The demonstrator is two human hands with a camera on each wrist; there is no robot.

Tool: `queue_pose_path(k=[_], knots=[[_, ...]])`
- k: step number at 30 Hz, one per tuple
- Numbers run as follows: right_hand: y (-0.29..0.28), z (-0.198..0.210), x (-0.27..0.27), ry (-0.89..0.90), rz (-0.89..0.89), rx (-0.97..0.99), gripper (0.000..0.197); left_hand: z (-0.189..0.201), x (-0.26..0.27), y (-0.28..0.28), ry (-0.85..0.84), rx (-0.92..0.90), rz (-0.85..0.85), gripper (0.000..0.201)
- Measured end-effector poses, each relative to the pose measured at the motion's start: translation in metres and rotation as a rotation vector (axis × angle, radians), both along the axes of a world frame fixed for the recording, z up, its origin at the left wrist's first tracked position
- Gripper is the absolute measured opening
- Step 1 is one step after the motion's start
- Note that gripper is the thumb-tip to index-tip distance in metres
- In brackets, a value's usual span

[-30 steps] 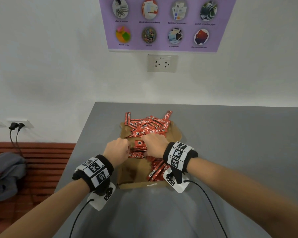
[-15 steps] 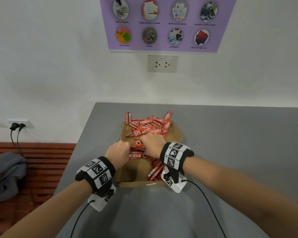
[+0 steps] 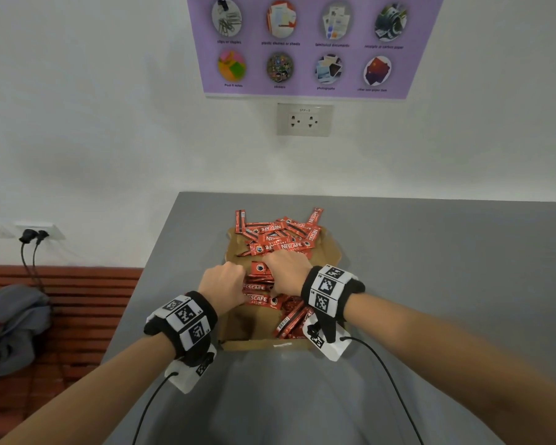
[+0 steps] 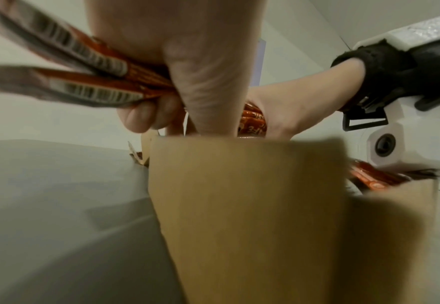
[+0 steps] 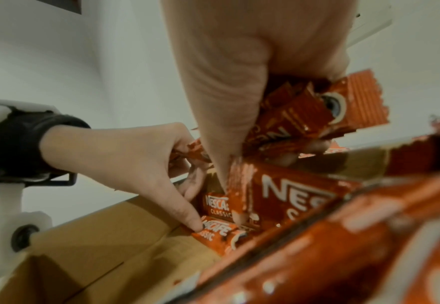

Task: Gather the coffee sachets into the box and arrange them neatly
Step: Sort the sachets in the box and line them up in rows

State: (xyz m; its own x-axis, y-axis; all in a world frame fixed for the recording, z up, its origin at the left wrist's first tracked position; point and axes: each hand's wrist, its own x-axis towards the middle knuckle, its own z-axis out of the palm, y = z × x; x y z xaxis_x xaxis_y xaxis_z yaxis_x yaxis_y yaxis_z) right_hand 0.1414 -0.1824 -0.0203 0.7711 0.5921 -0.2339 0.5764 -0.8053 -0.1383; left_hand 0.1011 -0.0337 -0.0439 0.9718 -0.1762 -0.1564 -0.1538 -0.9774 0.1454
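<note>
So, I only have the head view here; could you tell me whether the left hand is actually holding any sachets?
Observer: Yes. The left wrist view shows the left hand gripping a few barcode-side sachets, whose ends stick out past the fingers.
Operator: Thank you. And the right hand?
Observer: In the right wrist view, the right hand grips its own red bundle above the box.
Operator: Is the left thumb free?
Observer: No. From the right wrist, its tip presses on a flat sachet lying inside the box.
</note>
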Motion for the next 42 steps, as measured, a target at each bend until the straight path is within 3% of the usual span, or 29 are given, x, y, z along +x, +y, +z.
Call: queue_pose_path(k=[6, 15, 21, 30, 42], knots=[[-0.008, 0.001, 0.003, 0.008, -0.016, 0.041, 0.030, 0.003, -0.005, 0.002, 0.027, -0.005, -0.050, 0.030], [-0.013, 0.000, 0.006, -0.020, -0.063, 0.083, 0.042, 0.008, -0.004, -0.011, 0.021, 0.140, -0.241, 0.037], [-0.007, 0.003, 0.009, -0.057, -0.050, 0.034, 0.034, 0.001, -0.004, -0.013, 0.042, 0.121, -0.222, 0.031], [-0.017, 0.000, 0.009, -0.011, -0.094, 0.107, 0.021, 0.005, 0.001, -0.014, -0.096, 0.212, -0.122, 0.015], [-0.022, -0.001, 0.013, 0.037, -0.074, 0.195, 0.041, 0.007, 0.004, -0.019, -0.076, 0.252, -0.155, 0.016]])
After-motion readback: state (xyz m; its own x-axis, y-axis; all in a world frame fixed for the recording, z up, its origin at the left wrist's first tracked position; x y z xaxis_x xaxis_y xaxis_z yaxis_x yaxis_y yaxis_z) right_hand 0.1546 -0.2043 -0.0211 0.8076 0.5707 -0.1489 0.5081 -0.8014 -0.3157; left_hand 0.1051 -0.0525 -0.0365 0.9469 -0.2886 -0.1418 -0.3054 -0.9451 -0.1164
